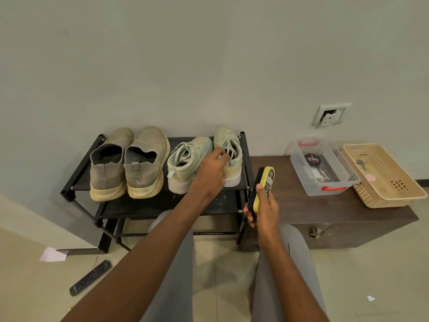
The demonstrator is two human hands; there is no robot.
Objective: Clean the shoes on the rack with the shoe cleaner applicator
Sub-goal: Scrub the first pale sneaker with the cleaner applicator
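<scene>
Right hand (pixel 264 205) grips the shoe cleaner applicator (pixel 263 187) upright, just right of the rack (pixel 79 173); left hand (pixel 211 173), fingers curled, looks to be pinching the far-right lace-up shoe (pixel 229 156), heel-near, toe-far, immediately left of the applicator.

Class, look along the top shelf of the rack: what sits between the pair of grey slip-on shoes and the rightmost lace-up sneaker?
In the head view, the other lace-up sneaker sits there, with the left hand reaching over it.
</scene>
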